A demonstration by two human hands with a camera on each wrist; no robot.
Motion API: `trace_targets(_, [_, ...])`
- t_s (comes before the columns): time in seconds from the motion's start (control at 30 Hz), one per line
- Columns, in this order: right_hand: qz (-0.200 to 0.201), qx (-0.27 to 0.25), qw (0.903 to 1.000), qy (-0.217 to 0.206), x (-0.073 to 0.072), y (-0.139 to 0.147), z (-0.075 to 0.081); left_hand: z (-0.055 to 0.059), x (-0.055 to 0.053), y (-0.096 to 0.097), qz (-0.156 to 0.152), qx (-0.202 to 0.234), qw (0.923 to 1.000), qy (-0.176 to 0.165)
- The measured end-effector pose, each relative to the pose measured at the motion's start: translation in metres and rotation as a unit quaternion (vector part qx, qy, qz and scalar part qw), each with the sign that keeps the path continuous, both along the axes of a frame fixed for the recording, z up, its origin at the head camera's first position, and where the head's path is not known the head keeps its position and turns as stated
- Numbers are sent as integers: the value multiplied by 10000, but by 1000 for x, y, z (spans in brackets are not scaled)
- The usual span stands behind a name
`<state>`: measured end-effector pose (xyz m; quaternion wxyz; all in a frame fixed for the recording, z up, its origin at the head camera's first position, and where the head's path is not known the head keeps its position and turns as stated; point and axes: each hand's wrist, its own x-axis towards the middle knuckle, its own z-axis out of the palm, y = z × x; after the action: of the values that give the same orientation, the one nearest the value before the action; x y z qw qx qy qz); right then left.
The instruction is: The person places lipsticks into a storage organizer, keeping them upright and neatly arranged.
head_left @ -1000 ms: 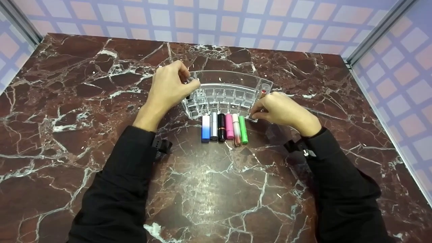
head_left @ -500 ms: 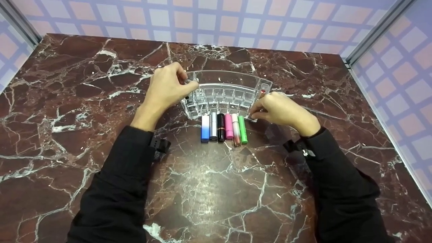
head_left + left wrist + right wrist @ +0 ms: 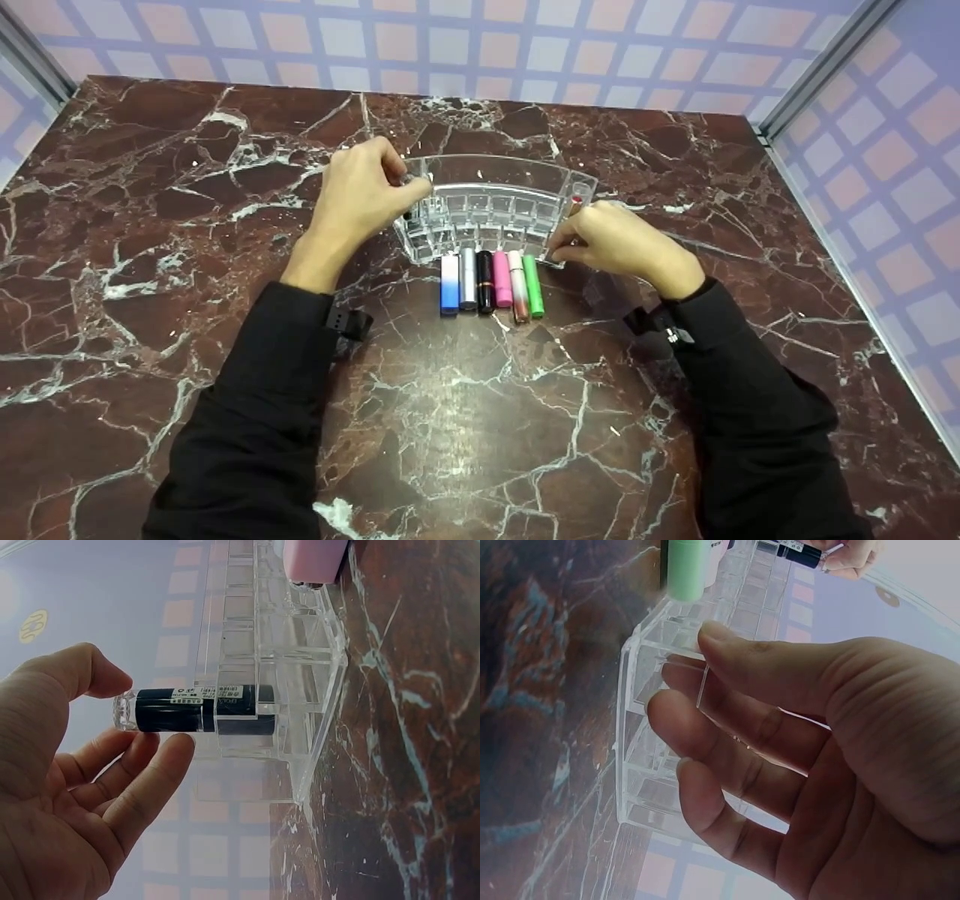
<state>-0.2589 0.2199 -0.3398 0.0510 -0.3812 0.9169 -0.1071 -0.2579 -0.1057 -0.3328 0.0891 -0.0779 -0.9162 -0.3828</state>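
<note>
A clear acrylic lipstick organizer [image 3: 487,201] with rows of small compartments stands mid-table. My left hand [image 3: 356,187] is at its left side, pinching the clear end of a black lipstick tube [image 3: 169,710] between thumb and fingers. The tube's other end sits inside a compartment at that side. At the opposite front corner, my right hand [image 3: 619,240] holds the organizer's clear wall [image 3: 703,686] between thumb and fingers. A slim red-topped tube [image 3: 576,201] stands in the organizer just behind the right hand.
In front of the organizer lies a row of tubes: blue-and-white [image 3: 449,285], silver [image 3: 468,279], black [image 3: 486,281], pink [image 3: 502,279], white-and-red [image 3: 518,286] and green [image 3: 533,285]. The dark red marbled table [image 3: 465,420] is bounded by checkered panels [image 3: 480,49].
The head view has shifted slightly, so everything appears a little further left. Both hands keep their holds on the lipstick tube and the organizer.
</note>
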Motion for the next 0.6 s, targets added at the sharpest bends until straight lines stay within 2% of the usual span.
trace_targets(0.23, [-7, 10, 10000, -27, 0, -1, 0, 1, 1, -1, 76, -23, 9999, -104])
trace_targets(0.6, [-77, -15, 9999, -108, 1, 0, 0, 3, 2, -1, 18, 43, 9996, -296])
